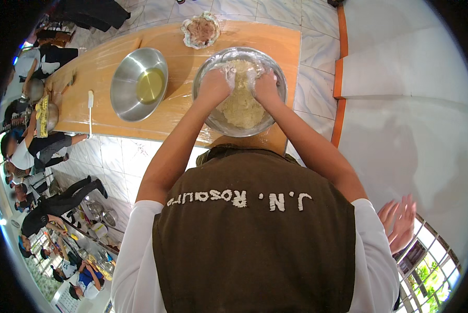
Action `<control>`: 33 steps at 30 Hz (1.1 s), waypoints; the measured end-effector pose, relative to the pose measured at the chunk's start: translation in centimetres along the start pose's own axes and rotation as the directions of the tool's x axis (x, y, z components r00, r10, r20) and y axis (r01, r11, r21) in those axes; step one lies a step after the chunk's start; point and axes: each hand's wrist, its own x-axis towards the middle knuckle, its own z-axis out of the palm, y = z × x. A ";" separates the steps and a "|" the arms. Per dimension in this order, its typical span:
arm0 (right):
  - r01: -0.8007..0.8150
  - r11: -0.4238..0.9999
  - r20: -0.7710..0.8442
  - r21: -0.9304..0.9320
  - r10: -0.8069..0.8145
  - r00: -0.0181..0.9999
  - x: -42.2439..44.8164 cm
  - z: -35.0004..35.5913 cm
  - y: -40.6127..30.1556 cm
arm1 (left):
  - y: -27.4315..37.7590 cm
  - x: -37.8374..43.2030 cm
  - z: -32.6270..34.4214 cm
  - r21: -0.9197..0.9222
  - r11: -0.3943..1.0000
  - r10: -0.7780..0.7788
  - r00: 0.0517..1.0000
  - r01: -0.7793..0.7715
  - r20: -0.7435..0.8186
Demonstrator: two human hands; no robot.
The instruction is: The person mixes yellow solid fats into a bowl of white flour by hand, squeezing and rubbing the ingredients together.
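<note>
A wide metal bowl point(280, 107) stands before me on the plastic-covered wooden table, holding a pale, crumbly flour mixture point(241, 101). My left hand point(218, 83) is in the bowl at the left side of the mixture, its fingers coated with white flour. Opposite it, my right hand point(264, 83) is also floury and presses into the mixture's right side. The fingertips of both hands are partly hidden, so their grip is unclear. Left of this bowl stands a second metal bowl point(122, 86) with yellowish liquid point(151, 85) in it.
A ruffle-edged container point(201, 30) with brown contents sits at the table's far edge. A white-headed spatula point(90, 99) lies to the left. Several people work around bowls farther left. Another person's hands point(399, 223) show at the lower right, near a barred window.
</note>
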 end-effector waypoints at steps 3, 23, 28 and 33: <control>-0.192 0.857 -0.262 0.479 0.349 0.900 1.1 4.2 -1.0 | -0.6 0.8 4.2 0.049 0.991 0.127 0.986 -0.122 -0.112; -0.028 0.273 -0.066 0.962 0.329 0.942 2.2 6.1 -1.3 | -2.2 -1.6 4.5 -0.666 0.648 -0.353 0.921 0.369 0.166; -0.089 0.216 0.030 0.972 0.262 0.965 2.8 5.3 -1.9 | -4.0 -1.4 6.0 -0.967 0.056 -0.336 0.917 0.248 0.216; -0.050 0.391 -0.069 0.919 0.286 0.956 2.6 4.6 -0.9 | -4.1 -0.2 5.7 -0.523 0.852 -0.052 0.997 0.014 -0.058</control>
